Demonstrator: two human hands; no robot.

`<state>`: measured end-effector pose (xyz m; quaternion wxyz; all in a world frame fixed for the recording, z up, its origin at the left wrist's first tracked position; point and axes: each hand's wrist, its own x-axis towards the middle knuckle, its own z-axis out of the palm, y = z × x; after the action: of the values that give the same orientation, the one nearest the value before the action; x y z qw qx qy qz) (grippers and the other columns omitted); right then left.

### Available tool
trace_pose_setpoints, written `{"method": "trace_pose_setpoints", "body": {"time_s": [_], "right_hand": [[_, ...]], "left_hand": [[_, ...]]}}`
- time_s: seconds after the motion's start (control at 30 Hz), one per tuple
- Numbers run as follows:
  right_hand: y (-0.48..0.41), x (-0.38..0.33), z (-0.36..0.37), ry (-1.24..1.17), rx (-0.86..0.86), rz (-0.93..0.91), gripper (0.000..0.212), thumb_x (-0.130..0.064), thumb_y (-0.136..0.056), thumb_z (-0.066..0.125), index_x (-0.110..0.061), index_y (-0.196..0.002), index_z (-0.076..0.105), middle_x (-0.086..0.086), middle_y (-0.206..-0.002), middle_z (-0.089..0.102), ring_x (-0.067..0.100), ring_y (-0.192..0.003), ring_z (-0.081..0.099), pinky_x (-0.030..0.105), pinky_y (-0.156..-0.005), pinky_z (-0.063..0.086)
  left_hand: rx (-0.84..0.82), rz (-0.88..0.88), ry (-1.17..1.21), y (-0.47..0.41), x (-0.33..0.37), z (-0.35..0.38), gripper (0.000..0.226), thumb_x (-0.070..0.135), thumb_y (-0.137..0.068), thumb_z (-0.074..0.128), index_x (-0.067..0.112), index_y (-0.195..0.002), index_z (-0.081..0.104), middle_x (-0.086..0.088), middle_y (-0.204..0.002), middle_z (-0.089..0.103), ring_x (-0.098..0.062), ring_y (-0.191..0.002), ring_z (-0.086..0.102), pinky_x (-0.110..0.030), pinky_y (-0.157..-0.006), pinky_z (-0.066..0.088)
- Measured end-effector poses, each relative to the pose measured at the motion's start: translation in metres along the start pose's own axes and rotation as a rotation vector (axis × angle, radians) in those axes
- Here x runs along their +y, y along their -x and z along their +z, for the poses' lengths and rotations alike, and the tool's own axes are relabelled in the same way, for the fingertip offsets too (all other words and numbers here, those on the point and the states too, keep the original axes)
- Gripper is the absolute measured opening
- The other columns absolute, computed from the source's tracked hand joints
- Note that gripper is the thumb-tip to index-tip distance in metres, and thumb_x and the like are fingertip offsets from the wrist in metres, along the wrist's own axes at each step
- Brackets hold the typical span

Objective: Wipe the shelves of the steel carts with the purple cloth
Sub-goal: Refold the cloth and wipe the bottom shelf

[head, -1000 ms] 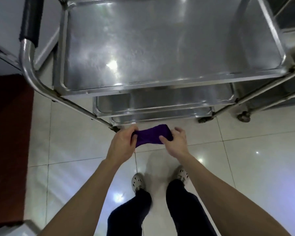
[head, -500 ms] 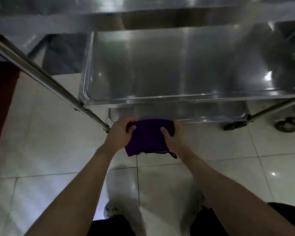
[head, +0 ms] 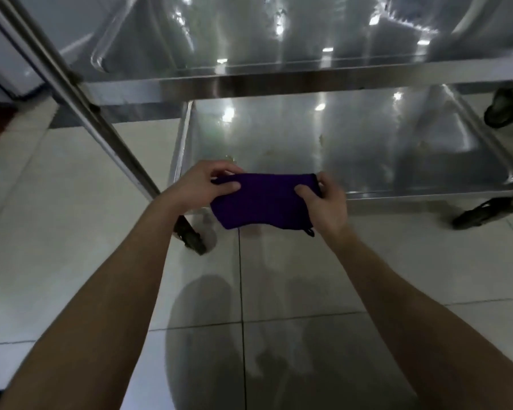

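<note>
A folded purple cloth [head: 264, 201] is stretched between both hands in front of the steel cart. My left hand [head: 203, 184] pinches its left end, my right hand [head: 328, 202] grips its right end. The cloth hangs just over the near rim of the cart's bottom shelf [head: 367, 149], a shiny steel tray with a few brown spots. Above it runs the middle shelf [head: 249, 34], seen across the top of the view.
A slanted steel cart leg [head: 80, 105] runs down on the left to a black caster [head: 191, 238]. Another caster [head: 480, 213] sits at the right, and a second cart's wheel [head: 504, 109] at the far right. The floor is glossy white tile [head: 71, 232].
My head has dropped lower, so the bottom shelf now fills the view. Both hands have spread the cloth wider and lifted it to the bottom shelf's near rim.
</note>
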<state>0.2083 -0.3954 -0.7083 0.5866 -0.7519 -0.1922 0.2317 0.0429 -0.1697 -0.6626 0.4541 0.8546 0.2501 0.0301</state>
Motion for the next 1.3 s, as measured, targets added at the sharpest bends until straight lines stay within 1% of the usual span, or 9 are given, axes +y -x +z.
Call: {"method": "trace_pose_setpoints", "body": {"time_s": [0.07,0.2,0.37,0.53,0.63,0.73,0.87,1.07,1.3], "right_hand": [[0.009,0.004,0.002,0.025,-0.005,-0.021,0.029,-0.023,-0.096,0.066,-0.043,-0.077,0.062,-0.012,-0.078,0.072,0.006,-0.072,0.071,0.020,-0.056,0.052],[-0.015,-0.015,0.010,0.094,0.026,-0.104,0.003,-0.024,-0.107,0.061,-0.026,-0.109,0.061,-0.009,-0.093,0.072,0.008,-0.085,0.073,0.030,-0.066,0.063],[-0.067,-0.005,0.035,0.829,-0.168,0.028,0.063,-0.043,-0.103,0.067,-0.003,-0.147,0.046,0.016,-0.139,0.057,0.036,-0.127,0.060,0.051,-0.107,0.052],[-0.045,0.027,0.076,1.064,-0.190,-0.157,0.077,-0.063,-0.104,0.052,-0.021,-0.165,0.030,0.021,-0.168,0.030,0.041,-0.160,0.021,0.073,-0.126,0.018],[-0.051,0.030,0.105,1.084,-0.284,-0.219,0.082,-0.080,-0.101,0.037,-0.037,-0.170,0.023,0.018,-0.179,0.011,0.041,-0.166,-0.005,0.077,-0.124,-0.004],[-0.059,0.042,0.120,1.180,-0.288,-0.255,0.091,-0.093,-0.094,0.017,-0.047,-0.172,0.010,0.016,-0.181,-0.005,0.043,-0.165,-0.016,0.079,-0.120,-0.016],[-0.066,0.053,0.126,1.236,-0.300,-0.233,0.095,-0.098,-0.087,0.002,-0.052,-0.170,0.000,0.013,-0.181,-0.015,0.043,-0.164,-0.022,0.081,-0.118,-0.017],[-0.072,0.054,0.120,1.244,-0.324,-0.223,0.095,-0.103,-0.083,0.005,-0.059,-0.166,-0.006,0.010,-0.181,-0.018,0.043,-0.163,-0.022,0.083,-0.117,-0.017],[-0.111,0.056,0.109,1.238,-0.313,-0.178,0.099,-0.105,-0.078,0.008,-0.061,-0.165,-0.006,0.008,-0.180,-0.022,0.043,-0.162,-0.026,0.085,-0.116,-0.016]], "left_hand": [[0.003,0.005,-0.011,0.002,-0.005,0.002,0.026,0.027,-0.104,0.075,0.051,-0.112,0.076,0.023,-0.115,0.074,0.007,-0.107,0.067,-0.014,-0.087,0.052],[0.181,0.078,-0.076,-0.023,0.002,-0.008,0.027,0.021,-0.106,0.073,0.030,-0.130,0.077,0.009,-0.128,0.075,-0.006,-0.116,0.068,-0.032,-0.104,0.055],[0.297,-0.056,-0.265,-0.039,-0.019,0.002,0.057,0.027,-0.106,0.073,0.018,-0.158,0.054,-0.016,-0.150,0.057,-0.027,-0.130,0.063,-0.044,-0.112,0.053],[0.438,-0.118,-0.152,0.033,-0.058,0.020,0.020,0.047,-0.103,0.072,0.030,-0.111,0.076,0.014,-0.099,0.075,-0.004,-0.083,0.073,-0.037,-0.084,0.064],[0.642,-0.400,-0.122,0.062,-0.082,0.020,0.046,0.081,-0.084,0.067,0.036,-0.080,0.077,0.017,-0.074,0.076,-0.005,-0.073,0.074,-0.035,-0.080,0.064],[0.826,-0.662,0.061,0.069,-0.105,0.007,0.076,0.095,-0.064,0.069,0.025,-0.092,0.075,0.004,-0.082,0.079,-0.024,-0.084,0.077,-0.045,-0.087,0.065],[0.834,-0.435,0.193,0.046,-0.110,-0.025,0.088,0.080,-0.064,0.089,0.023,-0.123,0.061,0.003,-0.118,0.069,-0.019,-0.107,0.068,-0.039,-0.094,0.056],[0.842,-0.256,0.530,0.014,-0.096,-0.047,0.042,0.054,-0.081,0.086,0.015,-0.073,0.073,0.002,-0.070,0.074,-0.014,-0.074,0.079,-0.039,-0.083,0.063],[0.932,-0.257,0.604,0.013,-0.086,-0.021,0.031,0.040,-0.080,0.077,0.011,-0.076,0.068,-0.005,-0.058,0.058,-0.020,-0.053,0.061,-0.034,-0.059,0.057]]}}
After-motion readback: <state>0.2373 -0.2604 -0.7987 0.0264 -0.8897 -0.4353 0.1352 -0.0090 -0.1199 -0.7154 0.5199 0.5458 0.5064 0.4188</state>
